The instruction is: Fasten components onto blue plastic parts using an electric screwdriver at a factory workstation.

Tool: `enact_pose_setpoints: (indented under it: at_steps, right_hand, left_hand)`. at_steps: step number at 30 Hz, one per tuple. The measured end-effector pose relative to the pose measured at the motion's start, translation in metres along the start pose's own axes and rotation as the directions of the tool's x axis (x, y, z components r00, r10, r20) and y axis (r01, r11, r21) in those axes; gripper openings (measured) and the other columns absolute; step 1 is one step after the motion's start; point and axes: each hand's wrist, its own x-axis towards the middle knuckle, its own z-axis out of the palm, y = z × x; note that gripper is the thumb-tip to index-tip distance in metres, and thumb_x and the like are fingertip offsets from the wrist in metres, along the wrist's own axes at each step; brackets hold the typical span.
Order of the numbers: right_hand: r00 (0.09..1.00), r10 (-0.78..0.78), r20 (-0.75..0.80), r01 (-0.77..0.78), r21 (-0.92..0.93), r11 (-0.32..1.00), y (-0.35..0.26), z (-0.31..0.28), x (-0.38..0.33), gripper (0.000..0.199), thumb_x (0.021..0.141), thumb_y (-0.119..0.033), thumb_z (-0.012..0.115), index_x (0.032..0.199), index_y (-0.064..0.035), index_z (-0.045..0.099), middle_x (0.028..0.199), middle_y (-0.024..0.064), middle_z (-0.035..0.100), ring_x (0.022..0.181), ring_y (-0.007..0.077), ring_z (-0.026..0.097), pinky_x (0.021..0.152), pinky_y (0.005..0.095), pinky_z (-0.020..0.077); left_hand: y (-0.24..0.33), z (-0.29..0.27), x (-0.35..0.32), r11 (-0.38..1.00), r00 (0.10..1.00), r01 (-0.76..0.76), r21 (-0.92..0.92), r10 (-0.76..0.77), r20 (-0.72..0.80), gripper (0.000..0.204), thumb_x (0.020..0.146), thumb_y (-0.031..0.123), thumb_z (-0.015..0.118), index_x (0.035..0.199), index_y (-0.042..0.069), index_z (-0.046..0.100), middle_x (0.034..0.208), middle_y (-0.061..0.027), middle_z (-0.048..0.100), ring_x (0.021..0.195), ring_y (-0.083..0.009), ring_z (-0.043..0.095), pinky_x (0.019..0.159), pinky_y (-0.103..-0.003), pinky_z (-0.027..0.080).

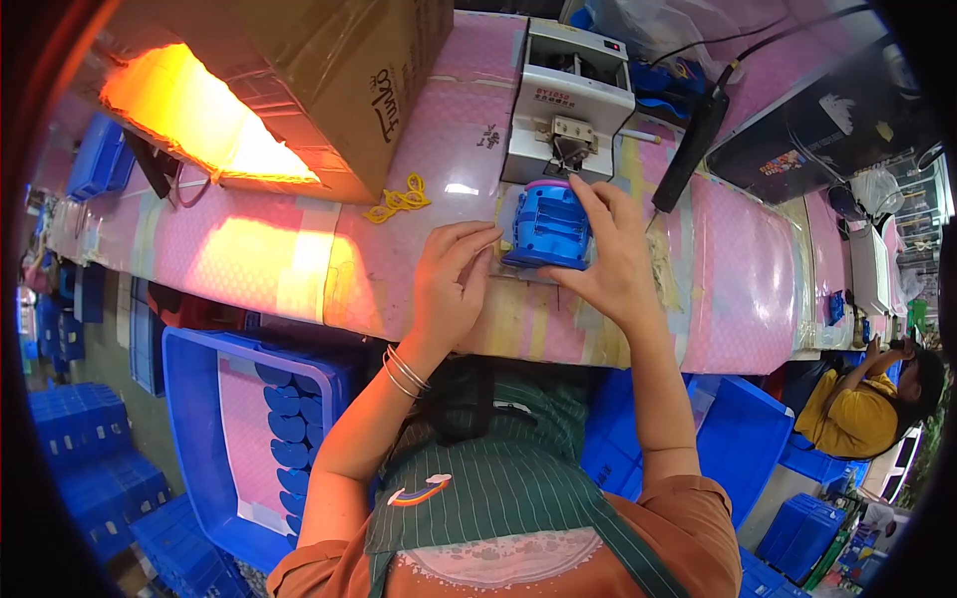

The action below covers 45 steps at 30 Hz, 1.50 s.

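A blue plastic housing (pixel 551 224) with a purple rim along its far edge rests on the pink bench in front of a screw feeder. My right hand (pixel 613 254) grips it from the right, thumb at its near corner and fingers at its far edge. Just left of the housing is my left hand (pixel 454 284). Its fingers are bent and pressed together, their tips close to the housing's left side; whatever they hold, if anything, is hidden. The white screw feeder (pixel 568 110) stands directly beyond the housing. To its right, a black electric screwdriver (pixel 691 145) hangs at a slant from a cord.
A cardboard box (pixel 339 100) with a glowing orange opening stands at left, beside yellow plastic pieces (pixel 399 199). A blue bin (pixel 189 429) below holds several dark blue parts. Another blue bin (pixel 743 439) stands at right. A person in yellow (pixel 852 409) sits farther right.
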Motion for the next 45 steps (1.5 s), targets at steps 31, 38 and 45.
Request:
enact_pose_setpoints:
  at_steps: [31, 38, 45]
  right_hand:
    - [0.998, 0.047, -0.037, -0.039, 0.2, 0.979, -0.012, 0.001, -0.011, 0.1, 0.061, -0.024, 0.088, 0.148, -0.0067, 0.042, 0.136, 0.0185, 0.052, 0.122, 0.0347, 0.051, 0.102, 0.0425, 0.0419]
    - [0.999, 0.049, -0.02, -0.027, 0.612, 0.79, -0.016, 0.01, -0.012, 0.069, 0.087, -0.05, 0.065, 0.132, 0.0013, 0.056, 0.12, 0.014, 0.061, 0.109, 0.0233, 0.058, 0.097, 0.034, 0.0426]
    - [0.995, 0.075, -0.071, -0.007, 0.677, 0.736, -0.069, 0.055, -0.018, 0.028, 0.092, -0.026, 0.053, 0.096, 0.0012, 0.062, 0.095, 0.0113, 0.059, 0.086, 0.0191, 0.055, 0.079, 0.0306, 0.0435]
  left_hand:
    - [0.007, 0.022, -0.001, 0.932, 0.961, -0.262, 0.251, 0.228, 0.156, 0.055, 0.076, 0.011, 0.07, 0.13, 0.008, 0.057, 0.121, -0.0138, 0.058, 0.114, -0.0335, 0.057, 0.095, -0.045, 0.047]
    - [0.02, -0.012, -0.023, 0.907, 0.972, 0.141, -0.396, -0.05, 0.231, 0.066, 0.074, 0.0, 0.08, 0.133, 0.005, 0.05, 0.124, -0.0131, 0.06, 0.114, -0.025, 0.062, 0.097, -0.037, 0.05]
    - [0.027, -0.065, -0.065, 0.882, 0.932, 0.338, -0.328, -0.263, 0.25, 0.064, 0.077, 0.005, 0.081, 0.133, 0.004, 0.05, 0.121, -0.0112, 0.064, 0.111, -0.0214, 0.064, 0.096, -0.036, 0.051]
